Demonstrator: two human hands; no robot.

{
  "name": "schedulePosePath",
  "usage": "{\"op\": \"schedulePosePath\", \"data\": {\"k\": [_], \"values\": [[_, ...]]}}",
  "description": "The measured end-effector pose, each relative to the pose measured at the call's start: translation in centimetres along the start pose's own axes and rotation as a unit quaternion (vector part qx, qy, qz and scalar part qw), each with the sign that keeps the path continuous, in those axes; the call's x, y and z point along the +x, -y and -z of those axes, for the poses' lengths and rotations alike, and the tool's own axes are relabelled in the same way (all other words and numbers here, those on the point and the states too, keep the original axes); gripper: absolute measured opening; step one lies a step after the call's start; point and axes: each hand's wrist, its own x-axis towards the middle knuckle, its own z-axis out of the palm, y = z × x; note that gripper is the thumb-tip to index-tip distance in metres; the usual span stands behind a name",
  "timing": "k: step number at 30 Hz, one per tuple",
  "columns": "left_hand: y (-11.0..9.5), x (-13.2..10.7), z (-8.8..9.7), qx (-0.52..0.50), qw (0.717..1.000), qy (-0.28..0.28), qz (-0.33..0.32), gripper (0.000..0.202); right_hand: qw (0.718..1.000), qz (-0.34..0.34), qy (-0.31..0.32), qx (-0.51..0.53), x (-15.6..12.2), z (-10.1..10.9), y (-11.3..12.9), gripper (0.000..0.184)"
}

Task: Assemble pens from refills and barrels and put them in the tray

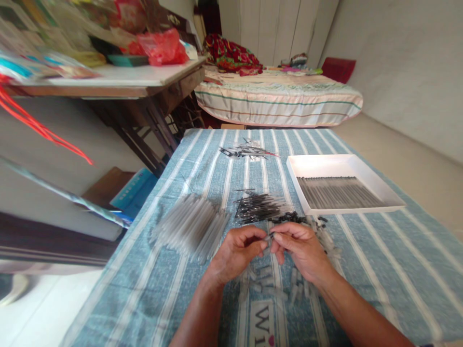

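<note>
My left hand [237, 250] and my right hand [300, 248] meet over a blue striped cloth [361, 260], fingers pinched together on a small clear pen part [268, 237] held between them. Below the hands lie several small clear caps [269, 286]. To the left is a heap of clear pen barrels [191, 224]. Just beyond the hands lies a pile of black ink refills [258, 207] and a row of small black tips [289, 219].
A white tray [325, 164] with a row of finished pens stands at the right. More dark parts [246, 152] lie at the cloth's far end. A cluttered wooden table [144, 77] stands at left, a bed [278, 96] behind.
</note>
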Motion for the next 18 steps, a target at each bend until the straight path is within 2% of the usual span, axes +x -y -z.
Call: {"op": "schedulePosePath", "data": {"k": [11, 15, 18], "values": [[-0.5, -0.1, -0.2, 0.021, 0.999, -0.001, 0.037, 0.015, 1.0, -0.002, -0.017, 0.0, -0.1, -0.2, -0.4, 0.015], [-0.3, 0.0, -0.3, 0.038, 0.998, -0.009, 0.04, 0.013, 0.995, 0.019, -0.011, -0.093, 0.0, 0.3, -0.6, 0.016], [-0.2, 0.1, -0.3, 0.055, 0.998, -0.012, 0.037, 0.01, 0.981, 0.049, 0.005, -0.186, 0.0, 1.0, -0.5, 0.017]]}}
